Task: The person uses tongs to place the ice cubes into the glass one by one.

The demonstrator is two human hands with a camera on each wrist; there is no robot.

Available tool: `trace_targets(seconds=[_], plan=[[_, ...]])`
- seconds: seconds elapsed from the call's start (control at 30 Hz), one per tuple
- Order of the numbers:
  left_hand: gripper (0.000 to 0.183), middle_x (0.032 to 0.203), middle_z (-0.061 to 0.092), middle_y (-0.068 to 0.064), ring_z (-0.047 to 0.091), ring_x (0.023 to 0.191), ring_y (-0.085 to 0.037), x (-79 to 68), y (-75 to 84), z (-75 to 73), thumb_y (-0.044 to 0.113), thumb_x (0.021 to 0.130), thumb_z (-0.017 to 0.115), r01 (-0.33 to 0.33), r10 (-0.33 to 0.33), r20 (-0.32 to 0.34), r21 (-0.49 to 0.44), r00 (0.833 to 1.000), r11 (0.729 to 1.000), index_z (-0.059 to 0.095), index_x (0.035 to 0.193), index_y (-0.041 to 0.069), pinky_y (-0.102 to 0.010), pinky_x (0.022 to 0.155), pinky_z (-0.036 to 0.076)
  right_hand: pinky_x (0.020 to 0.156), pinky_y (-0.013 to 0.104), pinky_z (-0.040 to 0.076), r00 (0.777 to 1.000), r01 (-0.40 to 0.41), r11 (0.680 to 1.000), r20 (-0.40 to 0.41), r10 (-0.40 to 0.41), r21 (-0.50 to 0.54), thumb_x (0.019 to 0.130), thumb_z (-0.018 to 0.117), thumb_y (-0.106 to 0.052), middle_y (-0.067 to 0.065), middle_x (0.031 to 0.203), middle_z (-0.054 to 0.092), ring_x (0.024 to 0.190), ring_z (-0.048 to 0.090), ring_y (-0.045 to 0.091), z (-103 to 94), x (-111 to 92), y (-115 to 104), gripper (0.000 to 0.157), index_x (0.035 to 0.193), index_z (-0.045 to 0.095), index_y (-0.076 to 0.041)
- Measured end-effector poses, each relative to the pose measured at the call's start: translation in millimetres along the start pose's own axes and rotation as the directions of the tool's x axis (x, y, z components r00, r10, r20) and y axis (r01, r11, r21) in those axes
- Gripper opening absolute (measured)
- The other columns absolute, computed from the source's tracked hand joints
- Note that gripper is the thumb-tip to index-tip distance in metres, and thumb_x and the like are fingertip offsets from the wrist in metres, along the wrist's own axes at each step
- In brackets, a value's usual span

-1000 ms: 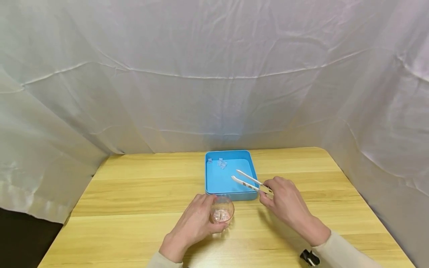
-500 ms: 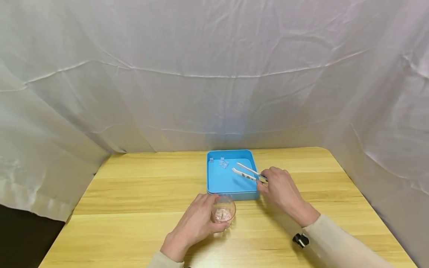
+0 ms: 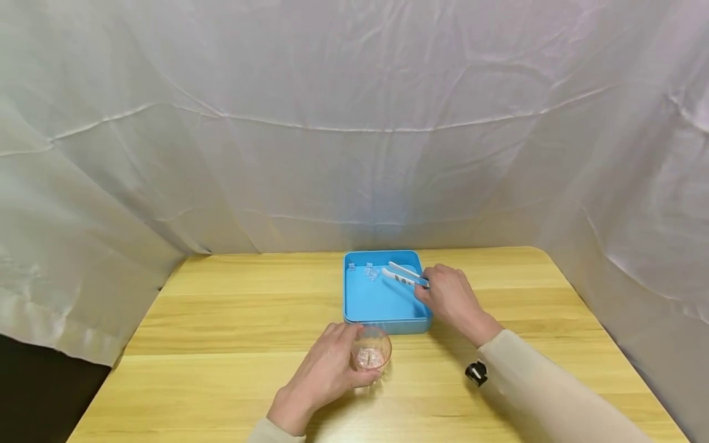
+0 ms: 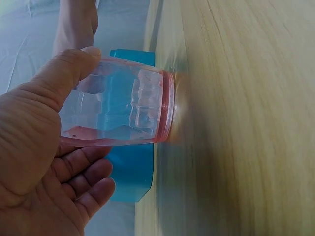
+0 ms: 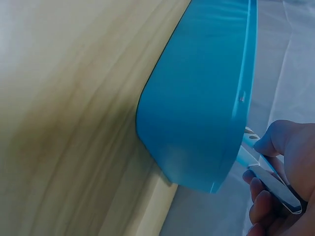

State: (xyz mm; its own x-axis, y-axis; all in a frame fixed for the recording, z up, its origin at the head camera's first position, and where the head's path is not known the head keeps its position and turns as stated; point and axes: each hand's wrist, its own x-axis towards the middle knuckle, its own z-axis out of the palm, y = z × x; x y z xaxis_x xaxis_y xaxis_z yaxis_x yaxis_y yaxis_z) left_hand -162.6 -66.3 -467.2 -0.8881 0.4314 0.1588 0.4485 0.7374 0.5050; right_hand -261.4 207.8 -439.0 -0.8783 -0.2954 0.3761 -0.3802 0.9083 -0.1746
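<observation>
your right hand grips the tongs, tips apart just right of the clear cubes in the blue tray. your left hand holds a cup just in front.

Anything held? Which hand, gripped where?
Left hand: the clear cup, by its sides near the rim. Right hand: the tongs, by the rear part, away from the tips.

Wood-grain table, far right corner rounded. Pale creased cloth hangs behind far edge, beside left and right edges. Dark patch beyond left edge, too dim to identify.
</observation>
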Motion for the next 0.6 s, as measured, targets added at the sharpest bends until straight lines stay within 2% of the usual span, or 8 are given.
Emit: trace_targets(seconds=[0.3, 0.6], plan=[[0.078, 0.128, 0.069, -0.003, 0.058, 0.116, -0.018, 1.2, -1.2, 1.1, 0.049, 0.079, 0.090, -0.009, 0.009, -0.009, -0.005, 1.000, 1.000, 0.061, 0.138, 0.008, -0.037, 0.099, 0.054, 0.059, 0.032, 0.038, 0.993, -0.074, 0.997, 0.090, 0.075, -0.020, 0.093, 0.068, -0.020, 0.004, 0.068, 0.051, 0.063, 0.047, 0.020, 14.4, 23, -8, 0.023, 0.076, 0.064, -0.006], [0.079, 0.128, 0.068, -0.002, 0.058, 0.117, -0.018, 2.9, -3.1, 2.8, 0.050, 0.079, 0.090, -0.022, 0.022, -0.013, 0.009, 1.000, 1.000, 0.060, 0.139, 0.007, -0.037, 0.101, 0.054, 0.064, 0.036, 0.043, 0.980, -0.130, 0.991, 0.144, 0.134, -0.037, 0.096, 0.067, -0.023, 0.005, 0.070, 0.052, 0.065, 0.049, 0.022, 24.2, 32, -14, 0.025, 0.078, 0.063, -0.006]])
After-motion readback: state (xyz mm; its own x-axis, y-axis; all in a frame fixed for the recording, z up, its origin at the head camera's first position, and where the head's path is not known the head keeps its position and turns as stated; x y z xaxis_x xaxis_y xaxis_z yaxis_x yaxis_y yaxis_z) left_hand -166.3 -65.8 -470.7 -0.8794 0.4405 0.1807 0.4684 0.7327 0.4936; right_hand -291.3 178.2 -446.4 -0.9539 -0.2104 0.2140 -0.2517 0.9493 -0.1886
